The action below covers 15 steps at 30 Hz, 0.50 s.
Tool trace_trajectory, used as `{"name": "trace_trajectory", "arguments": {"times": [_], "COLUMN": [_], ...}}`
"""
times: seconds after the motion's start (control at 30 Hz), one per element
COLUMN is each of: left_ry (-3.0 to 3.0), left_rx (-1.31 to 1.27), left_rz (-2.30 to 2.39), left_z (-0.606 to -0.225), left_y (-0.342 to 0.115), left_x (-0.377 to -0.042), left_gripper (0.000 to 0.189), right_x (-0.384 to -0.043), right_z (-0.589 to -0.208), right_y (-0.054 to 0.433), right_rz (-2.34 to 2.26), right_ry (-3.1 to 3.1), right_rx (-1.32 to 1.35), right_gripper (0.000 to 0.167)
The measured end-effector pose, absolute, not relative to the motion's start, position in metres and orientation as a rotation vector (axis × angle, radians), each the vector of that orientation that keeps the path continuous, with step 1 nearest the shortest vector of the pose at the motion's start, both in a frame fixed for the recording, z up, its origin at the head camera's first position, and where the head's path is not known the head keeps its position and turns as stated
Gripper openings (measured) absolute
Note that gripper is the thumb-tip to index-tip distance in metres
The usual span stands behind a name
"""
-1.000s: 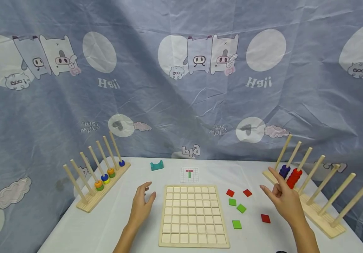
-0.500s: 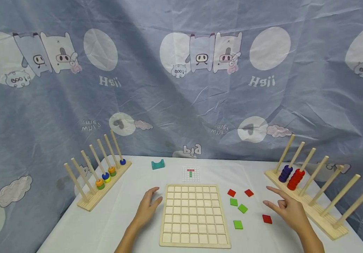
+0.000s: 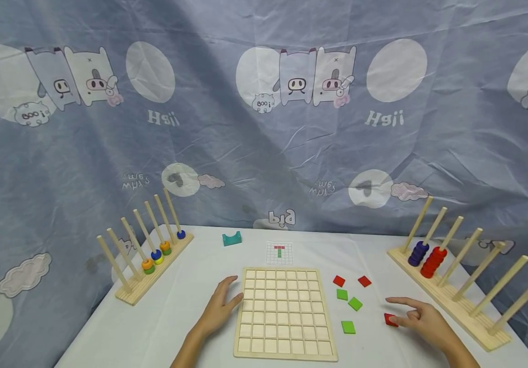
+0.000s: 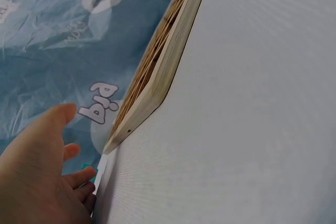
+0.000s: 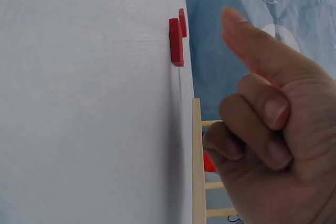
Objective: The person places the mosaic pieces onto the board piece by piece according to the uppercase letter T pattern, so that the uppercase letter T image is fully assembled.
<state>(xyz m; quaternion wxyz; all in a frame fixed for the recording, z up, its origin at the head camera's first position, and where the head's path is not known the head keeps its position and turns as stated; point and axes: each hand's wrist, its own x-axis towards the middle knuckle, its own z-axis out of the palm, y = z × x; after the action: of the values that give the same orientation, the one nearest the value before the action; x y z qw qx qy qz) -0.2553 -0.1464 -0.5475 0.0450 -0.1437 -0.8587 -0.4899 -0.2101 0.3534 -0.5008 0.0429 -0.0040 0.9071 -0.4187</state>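
Observation:
My left hand [image 3: 218, 310] is beside the left edge of the wooden grid board [image 3: 240, 286], thumb right at the rim. In the left wrist view the hand [image 4: 47, 171] holds nothing, and the board's side [image 4: 163, 82] rises beyond it. My right hand [image 3: 422, 321] hovers over the right side, its index finger stretched out and the other fingers folded in. The thumb overlaps a square red tile [image 3: 388, 320] in the head view. From the right wrist view, a gap shows between that hand [image 5: 278, 114] and the red tile [image 5: 175, 43].
Two more red tiles [image 3: 339, 281] and several green tiles [image 3: 348, 327] lie right of the board. A pattern card [image 3: 270, 258] and a teal block [image 3: 232, 238] are behind it. Peg racks with beads stand left [image 3: 128, 296] and right [image 3: 475, 329]. A patterned cloth [image 3: 264, 143] hangs behind.
My right hand has come down and nearer, from beside the right rack to the nearest red tile. The left hand has moved right, to the board's edge. The tiles lie as before.

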Motion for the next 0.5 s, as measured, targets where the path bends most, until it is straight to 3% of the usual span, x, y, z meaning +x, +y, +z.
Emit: {"name": "trace_trajectory", "arguments": {"times": [0.2, 0.5], "left_ry": [-2.699, -2.739], "left_rx": [-0.469, -0.558], "left_rz": [-1.381, -1.076], "left_z": [-0.555, -0.557], "left_y": [-0.147, -0.148], "left_x": [-0.254, -0.250], "left_gripper": [0.068, 0.064], "right_x": [-0.210, -0.210], "right_z": [-0.511, -0.520], "right_y": [0.359, 0.363], "right_rz": [-1.370, -1.228], "right_ry": [2.655, 2.726], "right_rx": [-0.016, 0.088], "right_gripper": [0.061, 0.063]}}
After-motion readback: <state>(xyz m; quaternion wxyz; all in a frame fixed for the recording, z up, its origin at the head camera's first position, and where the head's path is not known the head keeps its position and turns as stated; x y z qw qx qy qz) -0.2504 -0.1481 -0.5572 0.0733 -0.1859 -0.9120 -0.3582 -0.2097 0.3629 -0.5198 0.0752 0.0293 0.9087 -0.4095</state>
